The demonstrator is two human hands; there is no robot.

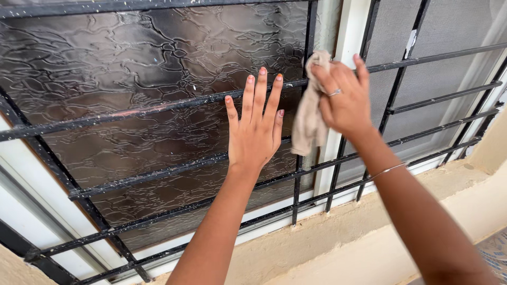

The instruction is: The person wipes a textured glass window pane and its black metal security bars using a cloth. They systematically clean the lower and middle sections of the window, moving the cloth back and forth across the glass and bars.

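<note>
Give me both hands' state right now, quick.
Left hand: open, fingers spread flat against the window grille, holding nothing.
Right hand: closed on a beige cloth at the grille.

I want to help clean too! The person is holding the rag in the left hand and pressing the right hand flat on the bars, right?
Not quite: the hands are swapped. In the head view, the right hand holds the beige rag up by the window frame, and the left hand is pressed flat, fingers spread, against the black bars over the textured glass.
</note>
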